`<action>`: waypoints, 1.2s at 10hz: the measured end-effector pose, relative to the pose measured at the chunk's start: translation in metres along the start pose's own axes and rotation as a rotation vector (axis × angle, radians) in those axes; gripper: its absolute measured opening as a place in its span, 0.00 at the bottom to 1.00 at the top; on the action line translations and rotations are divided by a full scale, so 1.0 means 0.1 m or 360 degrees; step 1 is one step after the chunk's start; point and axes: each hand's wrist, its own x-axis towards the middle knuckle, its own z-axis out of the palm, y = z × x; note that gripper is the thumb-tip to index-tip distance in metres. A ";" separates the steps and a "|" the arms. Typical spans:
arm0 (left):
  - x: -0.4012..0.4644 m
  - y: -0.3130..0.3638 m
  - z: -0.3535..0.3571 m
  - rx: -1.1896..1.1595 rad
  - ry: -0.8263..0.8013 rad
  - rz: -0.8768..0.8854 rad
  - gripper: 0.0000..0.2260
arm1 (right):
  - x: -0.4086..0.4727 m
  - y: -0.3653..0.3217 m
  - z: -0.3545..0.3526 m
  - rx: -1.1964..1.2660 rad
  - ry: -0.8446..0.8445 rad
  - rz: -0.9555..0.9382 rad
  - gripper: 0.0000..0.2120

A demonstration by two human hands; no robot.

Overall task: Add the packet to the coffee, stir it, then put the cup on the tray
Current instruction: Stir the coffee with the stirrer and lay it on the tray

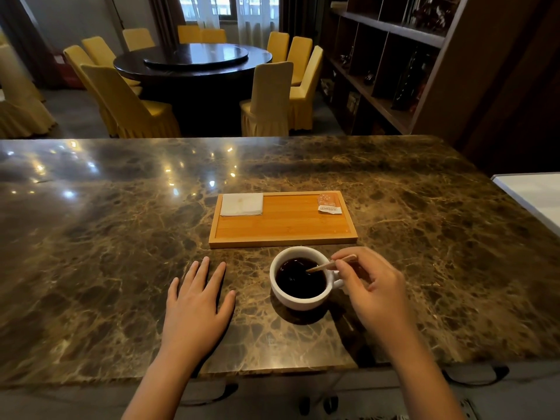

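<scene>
So I'm at the dark brown marble worktop [121, 237] with the rectangular bamboo tray [283, 241] just past the round white ceramic cup [298, 278] of black coffee, and the orange packet [329, 203] looks torn, lying in the tray's far right corner across from a folded white napkin [241, 204]. My left hand [197, 301] is flat, fingers spread, holding nothing. My right hand [374, 287] has its fingers pinched on a thin wooden stir stick [330, 263] dipping into the coffee, so I'd say small slow circles, maybe steadying the cup.

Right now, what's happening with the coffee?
Right hand stirring stick in cup. Left hand flat on counter. Tray centre free.
</scene>
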 end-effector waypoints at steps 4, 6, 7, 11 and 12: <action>-0.01 0.01 -0.01 0.0009 0.0003 0.0003 0.30 | -0.06 -0.02 0.05 0.0216 -0.0097 0.0034 0.08; 0.00 -0.01 0.00 0.0028 0.0003 0.0001 0.30 | 0.00 0.01 0.05 0.0150 0.0020 0.0025 0.08; 0.00 0.00 0.00 0.0028 0.0004 0.0000 0.30 | -0.02 0.00 -0.07 -0.0095 0.0021 -0.0097 0.05; 0.00 0.00 0.00 0.0017 0.0020 0.0007 0.30 | -0.01 -0.06 -0.15 0.0319 -0.0007 0.0310 0.09; 0.00 0.00 0.01 0.0020 0.0026 0.0010 0.30 | 0.06 -0.05 -0.25 0.0246 0.0080 0.0292 0.09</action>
